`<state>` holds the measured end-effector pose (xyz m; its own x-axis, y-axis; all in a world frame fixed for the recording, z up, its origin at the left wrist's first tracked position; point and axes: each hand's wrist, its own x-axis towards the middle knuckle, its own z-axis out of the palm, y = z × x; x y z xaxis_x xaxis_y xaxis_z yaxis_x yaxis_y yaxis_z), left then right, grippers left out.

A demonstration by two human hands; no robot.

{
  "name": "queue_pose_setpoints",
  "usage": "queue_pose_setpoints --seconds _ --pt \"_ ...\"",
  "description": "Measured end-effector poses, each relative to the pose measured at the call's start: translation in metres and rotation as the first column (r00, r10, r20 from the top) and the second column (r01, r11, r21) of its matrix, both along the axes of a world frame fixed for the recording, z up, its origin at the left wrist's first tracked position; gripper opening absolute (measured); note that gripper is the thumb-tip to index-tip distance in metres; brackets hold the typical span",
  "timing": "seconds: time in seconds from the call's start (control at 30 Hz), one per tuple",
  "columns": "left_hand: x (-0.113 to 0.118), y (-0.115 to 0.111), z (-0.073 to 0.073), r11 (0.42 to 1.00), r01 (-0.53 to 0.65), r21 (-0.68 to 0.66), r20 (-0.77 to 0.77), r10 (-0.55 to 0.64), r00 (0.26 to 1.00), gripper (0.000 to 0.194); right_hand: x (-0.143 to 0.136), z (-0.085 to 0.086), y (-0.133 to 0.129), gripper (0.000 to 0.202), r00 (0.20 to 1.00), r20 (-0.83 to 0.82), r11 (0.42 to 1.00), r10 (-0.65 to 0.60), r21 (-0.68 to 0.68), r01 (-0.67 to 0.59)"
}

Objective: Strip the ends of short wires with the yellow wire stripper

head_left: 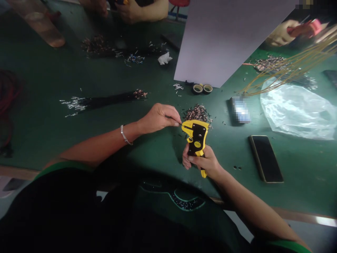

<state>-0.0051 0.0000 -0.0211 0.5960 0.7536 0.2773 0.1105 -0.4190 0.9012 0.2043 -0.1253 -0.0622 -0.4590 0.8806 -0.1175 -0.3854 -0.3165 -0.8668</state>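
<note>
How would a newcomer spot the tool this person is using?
On the green table, find the camera wearer's right hand. It grips a pistol-shaped tool. Unlike the coppery heap and dark phone nearby, it is bright yellow and black.

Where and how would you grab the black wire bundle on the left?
Probably mid-length on the black wire bundle, left hand coming from above, closing across its length. It lies long and narrow on the table, gathered in the middle, while the silver ends splay out. That hand would need freeing: it pinches a thin dark wire.
</note>
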Motion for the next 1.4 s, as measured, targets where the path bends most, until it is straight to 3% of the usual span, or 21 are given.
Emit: queue_pose_setpoints --seconds 0.4,0.83,1.17,1.4 --pt "0.003 0.006 -0.012 0.997 -0.050 0.057 -0.066 0.053 0.996 0.010 -0.008 0.002 -0.001 0.016 0.993 0.088 0.996 -0.080 -0.043 0.084" --pt "0.003 0.020 -0.030 0.995 -0.070 0.074 -0.121 0.079 0.990 0.009 -0.013 0.002 0.003 0.018 0.990 0.046 0.983 -0.137 -0.114 0.141" --pt "0.005 0.019 -0.028 0.995 -0.097 0.033 -0.142 0.101 0.985 0.010 -0.016 -0.002 0.002 0.019 0.981 0.087 0.979 -0.172 -0.094 0.180" --pt "-0.002 0.018 -0.022 0.993 -0.113 0.045 -0.153 0.118 0.981 0.011 -0.013 -0.005 0.006 0.022 0.993 -0.020 0.987 -0.117 -0.116 0.114"
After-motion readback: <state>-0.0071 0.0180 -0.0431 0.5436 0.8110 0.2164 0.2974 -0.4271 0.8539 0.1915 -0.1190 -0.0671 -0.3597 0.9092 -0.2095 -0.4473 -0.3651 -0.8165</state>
